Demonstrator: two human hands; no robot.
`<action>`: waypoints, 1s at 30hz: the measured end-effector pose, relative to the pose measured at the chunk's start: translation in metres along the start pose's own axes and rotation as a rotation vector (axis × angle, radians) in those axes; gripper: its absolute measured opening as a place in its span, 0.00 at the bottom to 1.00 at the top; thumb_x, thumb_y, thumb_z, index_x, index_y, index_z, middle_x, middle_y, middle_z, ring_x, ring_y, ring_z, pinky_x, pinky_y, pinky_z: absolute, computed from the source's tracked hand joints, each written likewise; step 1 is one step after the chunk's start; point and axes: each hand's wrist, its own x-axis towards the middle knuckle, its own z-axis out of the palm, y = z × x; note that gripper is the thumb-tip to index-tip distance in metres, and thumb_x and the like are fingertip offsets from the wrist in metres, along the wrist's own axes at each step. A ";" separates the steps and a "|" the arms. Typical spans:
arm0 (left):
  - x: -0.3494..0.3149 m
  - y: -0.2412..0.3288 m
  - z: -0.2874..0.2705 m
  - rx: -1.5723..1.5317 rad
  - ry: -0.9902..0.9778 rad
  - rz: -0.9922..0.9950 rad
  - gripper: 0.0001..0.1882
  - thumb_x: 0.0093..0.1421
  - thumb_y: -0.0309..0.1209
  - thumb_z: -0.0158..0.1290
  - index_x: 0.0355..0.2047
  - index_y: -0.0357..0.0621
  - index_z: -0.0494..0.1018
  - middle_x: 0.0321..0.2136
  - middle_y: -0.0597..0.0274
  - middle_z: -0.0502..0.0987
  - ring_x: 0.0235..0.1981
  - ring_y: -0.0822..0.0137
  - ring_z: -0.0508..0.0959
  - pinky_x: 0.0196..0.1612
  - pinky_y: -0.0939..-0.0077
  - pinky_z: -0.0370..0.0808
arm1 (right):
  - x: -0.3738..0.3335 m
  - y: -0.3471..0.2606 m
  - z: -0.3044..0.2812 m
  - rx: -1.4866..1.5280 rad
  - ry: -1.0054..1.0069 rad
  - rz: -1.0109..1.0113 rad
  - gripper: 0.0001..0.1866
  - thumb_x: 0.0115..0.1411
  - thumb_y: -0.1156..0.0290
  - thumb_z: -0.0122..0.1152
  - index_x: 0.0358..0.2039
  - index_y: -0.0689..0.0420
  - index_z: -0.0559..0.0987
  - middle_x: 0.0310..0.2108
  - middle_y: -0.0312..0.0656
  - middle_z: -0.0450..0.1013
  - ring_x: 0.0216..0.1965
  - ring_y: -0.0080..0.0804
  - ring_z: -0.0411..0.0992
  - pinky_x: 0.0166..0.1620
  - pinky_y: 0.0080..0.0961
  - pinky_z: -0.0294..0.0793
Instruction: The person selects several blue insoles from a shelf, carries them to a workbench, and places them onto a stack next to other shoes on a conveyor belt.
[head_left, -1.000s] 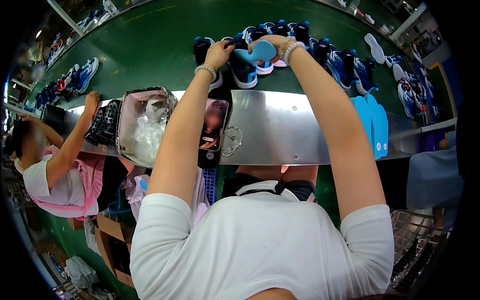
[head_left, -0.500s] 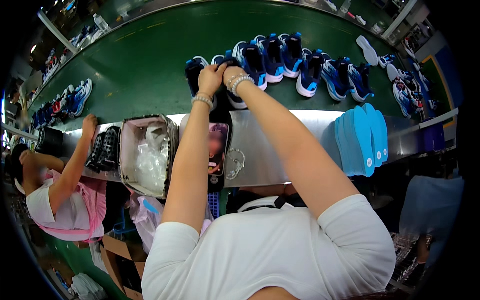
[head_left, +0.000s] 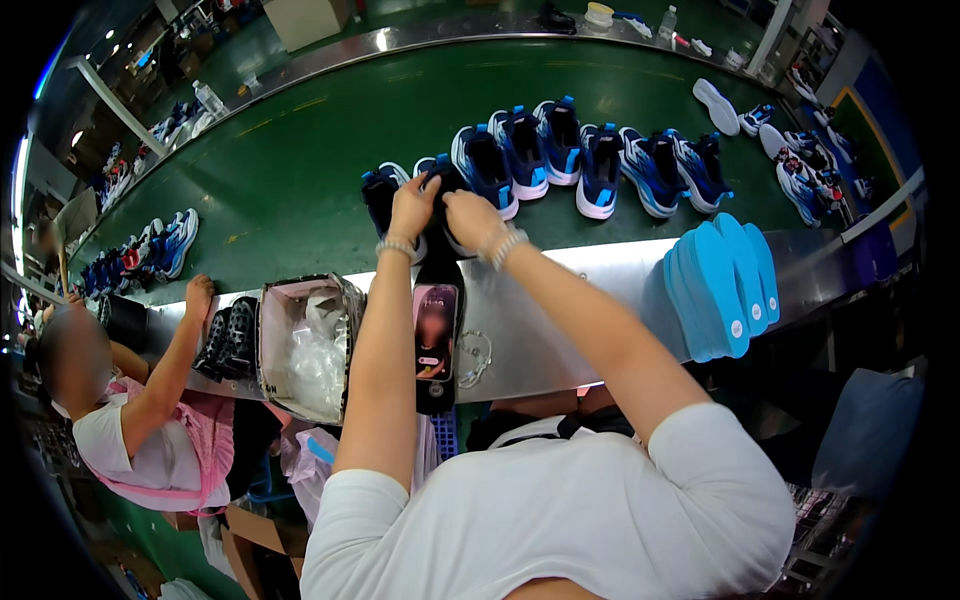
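My left hand and my right hand meet on a dark blue and black sneaker at the near edge of the green conveyor belt. Both hands grip its opening, and the fingers hide what is inside. A matching sneaker lies just left of it. Each wrist wears a bracelet. To the right, a row of several blue sneakers stands on the belt. A stack of light blue insoles leans on the steel ledge at my right.
A phone stands on the ledge under my arms, beside an open box of clear plastic bags. A co-worker at the left rests a hand on the ledge. More sneakers lie far left and far right.
A second ago my right hand held a light blue insole over the sneaker. Both hands have since closed together on the sneaker, and the insole is out of sight.
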 end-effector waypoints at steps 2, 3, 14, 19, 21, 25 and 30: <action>-0.018 0.026 0.015 0.256 0.488 0.414 0.11 0.50 0.32 0.51 0.30 0.36 0.71 0.23 0.51 0.72 0.26 0.55 0.73 0.31 0.67 0.68 | -0.043 0.009 -0.006 0.086 0.402 -0.060 0.16 0.51 0.67 0.50 0.40 0.61 0.69 0.44 0.49 0.66 0.44 0.44 0.66 0.43 0.31 0.67; -0.027 0.050 0.021 0.164 0.451 0.365 0.08 0.47 0.27 0.51 0.29 0.37 0.72 0.25 0.51 0.72 0.28 0.53 0.72 0.33 0.65 0.68 | -0.059 0.020 -0.006 0.127 0.409 0.010 0.17 0.51 0.67 0.51 0.40 0.60 0.69 0.45 0.48 0.65 0.44 0.44 0.65 0.43 0.32 0.67; 0.056 -0.029 0.057 0.687 -0.989 -0.019 0.10 0.47 0.27 0.43 0.24 0.38 0.74 0.29 0.46 0.74 0.30 0.53 0.74 0.33 0.65 0.71 | -0.065 -0.002 -0.010 0.271 0.249 0.000 0.13 0.49 0.68 0.51 0.36 0.56 0.69 0.35 0.44 0.69 0.30 0.42 0.71 0.31 0.33 0.71; 0.055 -0.016 0.052 0.641 -1.193 0.121 0.11 0.49 0.28 0.42 0.23 0.39 0.74 0.28 0.48 0.74 0.29 0.56 0.75 0.32 0.68 0.70 | -0.073 0.010 -0.015 0.246 0.324 -0.066 0.11 0.50 0.73 0.48 0.35 0.61 0.70 0.32 0.48 0.69 0.34 0.39 0.69 0.36 0.32 0.68; 0.049 0.010 0.043 0.617 -1.206 0.242 0.11 0.49 0.28 0.41 0.23 0.40 0.74 0.28 0.49 0.75 0.28 0.58 0.75 0.31 0.69 0.70 | -0.060 0.031 0.009 0.224 0.413 -0.056 0.09 0.50 0.74 0.47 0.33 0.60 0.70 0.31 0.47 0.69 0.33 0.39 0.69 0.36 0.32 0.68; 0.063 -0.103 0.032 0.555 -1.288 0.076 0.11 0.53 0.31 0.44 0.26 0.39 0.74 0.24 0.64 0.75 0.23 0.73 0.67 0.30 0.76 0.66 | -0.054 -0.007 -0.004 0.170 0.361 -0.097 0.08 0.48 0.68 0.50 0.27 0.58 0.71 0.26 0.47 0.71 0.30 0.43 0.71 0.32 0.34 0.69; 0.073 -0.080 0.067 0.504 -1.376 -0.231 0.13 0.54 0.32 0.38 0.29 0.41 0.73 0.29 0.58 0.75 0.28 0.66 0.72 0.34 0.77 0.68 | -0.040 0.024 -0.066 -0.135 0.167 -0.069 0.17 0.46 0.61 0.56 0.35 0.55 0.70 0.29 0.41 0.71 0.35 0.37 0.69 0.33 0.31 0.70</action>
